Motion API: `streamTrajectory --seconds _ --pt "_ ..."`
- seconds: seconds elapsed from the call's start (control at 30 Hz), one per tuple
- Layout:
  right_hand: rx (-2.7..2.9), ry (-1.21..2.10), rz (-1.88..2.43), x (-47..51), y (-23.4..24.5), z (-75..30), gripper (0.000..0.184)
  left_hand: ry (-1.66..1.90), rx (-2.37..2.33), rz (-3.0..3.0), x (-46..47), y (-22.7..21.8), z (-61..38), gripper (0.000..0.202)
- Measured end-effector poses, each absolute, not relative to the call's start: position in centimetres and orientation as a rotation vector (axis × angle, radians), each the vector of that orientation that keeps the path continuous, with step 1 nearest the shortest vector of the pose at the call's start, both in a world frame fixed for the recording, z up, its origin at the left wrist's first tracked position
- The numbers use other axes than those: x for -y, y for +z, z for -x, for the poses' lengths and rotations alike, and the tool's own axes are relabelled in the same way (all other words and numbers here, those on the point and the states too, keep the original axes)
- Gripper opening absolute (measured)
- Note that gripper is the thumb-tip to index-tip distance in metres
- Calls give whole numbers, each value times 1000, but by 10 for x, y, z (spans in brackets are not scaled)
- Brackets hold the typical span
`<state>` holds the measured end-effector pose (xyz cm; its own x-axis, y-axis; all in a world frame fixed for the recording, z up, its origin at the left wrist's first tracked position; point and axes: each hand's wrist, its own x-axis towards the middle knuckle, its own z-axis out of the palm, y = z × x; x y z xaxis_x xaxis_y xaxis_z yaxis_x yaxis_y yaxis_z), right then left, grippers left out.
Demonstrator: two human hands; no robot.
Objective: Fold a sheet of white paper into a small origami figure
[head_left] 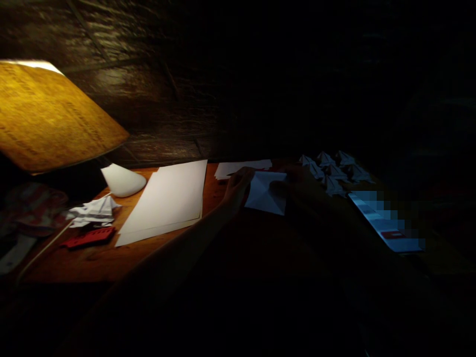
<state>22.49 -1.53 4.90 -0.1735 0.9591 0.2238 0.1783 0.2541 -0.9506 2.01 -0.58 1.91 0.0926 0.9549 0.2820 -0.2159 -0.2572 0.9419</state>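
Note:
In dim lamplight my left hand (pixel 238 187) rests curled on the left edge of a partly folded white paper (pixel 265 196) on the wooden table (pixel 92 260). My right hand (pixel 293 184) is very dark; it presses on the paper's right side, and its fingers are hard to make out. A crease runs across the paper between the two hands.
A stack of white sheets (pixel 167 201) lies left of the hands, more sheets (pixel 241 167) behind. Several folded paper shapes (pixel 334 171) sit at the right, beside a lit screen (pixel 386 223). A yellow lampshade (pixel 48 116), a paper cone (pixel 122 179), crumpled paper (pixel 94 210) and a red object (pixel 89 237) are at left.

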Motion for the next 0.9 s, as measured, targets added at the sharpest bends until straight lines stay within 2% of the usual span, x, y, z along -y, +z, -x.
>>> streamTrajectory --seconds 0.2,0.3,0.6,0.9 --pt "1625 974 1060 18 51 -226 29 1411 -782 -1389 14 31 -21 31" --pt "1655 1008 1041 16 44 -224 31 1374 -923 -1538 20 35 -25 27" --pt "1426 1175 889 17 33 -218 33 1392 -1034 -1383 21 30 -30 31" --pt "1344 1269 847 24 39 -215 26 1347 -983 -1274 26 38 -30 31"
